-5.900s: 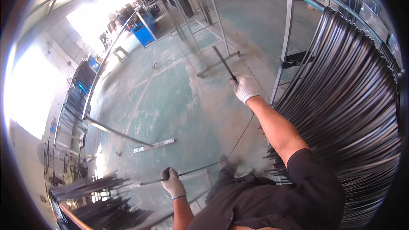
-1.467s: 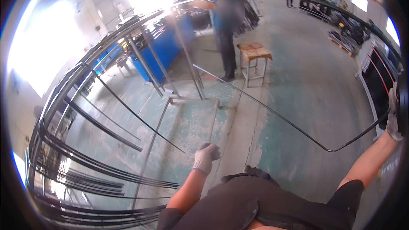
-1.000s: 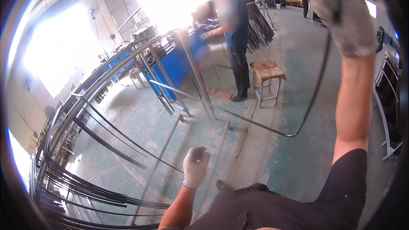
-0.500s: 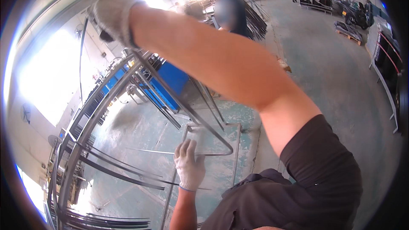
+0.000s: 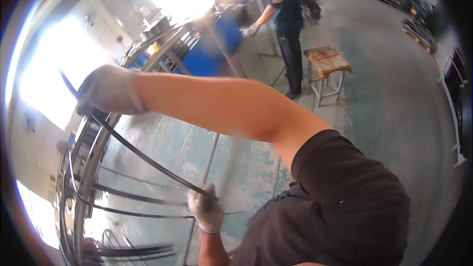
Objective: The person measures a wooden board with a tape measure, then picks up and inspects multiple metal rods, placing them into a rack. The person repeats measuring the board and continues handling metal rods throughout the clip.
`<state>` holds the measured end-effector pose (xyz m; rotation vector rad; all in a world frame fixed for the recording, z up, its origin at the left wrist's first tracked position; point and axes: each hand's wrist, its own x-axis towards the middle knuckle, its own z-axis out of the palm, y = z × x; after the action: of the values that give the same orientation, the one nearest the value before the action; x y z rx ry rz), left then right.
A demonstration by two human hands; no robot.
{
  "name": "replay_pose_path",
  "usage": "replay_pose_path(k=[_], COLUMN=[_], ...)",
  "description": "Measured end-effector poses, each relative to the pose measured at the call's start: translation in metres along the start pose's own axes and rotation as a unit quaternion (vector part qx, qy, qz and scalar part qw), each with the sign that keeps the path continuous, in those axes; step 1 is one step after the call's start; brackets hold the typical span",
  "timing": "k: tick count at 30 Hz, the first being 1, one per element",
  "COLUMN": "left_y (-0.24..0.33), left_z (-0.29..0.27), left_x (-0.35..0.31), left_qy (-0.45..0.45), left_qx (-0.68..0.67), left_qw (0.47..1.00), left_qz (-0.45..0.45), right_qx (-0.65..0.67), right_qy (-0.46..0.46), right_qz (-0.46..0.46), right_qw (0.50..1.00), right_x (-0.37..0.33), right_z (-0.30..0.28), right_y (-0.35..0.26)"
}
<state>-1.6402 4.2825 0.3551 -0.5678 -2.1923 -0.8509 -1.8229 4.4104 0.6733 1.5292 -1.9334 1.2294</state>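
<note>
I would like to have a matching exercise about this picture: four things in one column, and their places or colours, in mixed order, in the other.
Things:
1. right hand in a pale glove
2. left hand in a pale glove
3. square-topped stool with metal legs
4. short-sleeved shirt on the co-worker

Places or colours:
A. at the lower end of a long, thin, dark rod
B. dark blue
C. higher up on that rod
D. brown on top, with red lines

Right pairs: 1-C, 2-A, 3-D, 4-B.
</note>
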Motion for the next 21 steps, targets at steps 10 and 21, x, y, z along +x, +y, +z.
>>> replay_pose_path(k=[10,21], left_y=[0.009,0.012], left_z=[0.003,-0.125], left_x=[0.114,0.119], left_qy=[0.070,0.416], left_qx=[0.022,0.364], left_qw=[0.993,0.810], left_qz=[-0.093,-0.197], right_qx=[0.439,0.061], right_qy=[-0.003,0.254], right_qz=[0.216,0.047], right_qw=[0.872,0.964], right_x=[-0.158,-0.074], right_z=[0.065,0.060], right_y=[0.021,0.100])
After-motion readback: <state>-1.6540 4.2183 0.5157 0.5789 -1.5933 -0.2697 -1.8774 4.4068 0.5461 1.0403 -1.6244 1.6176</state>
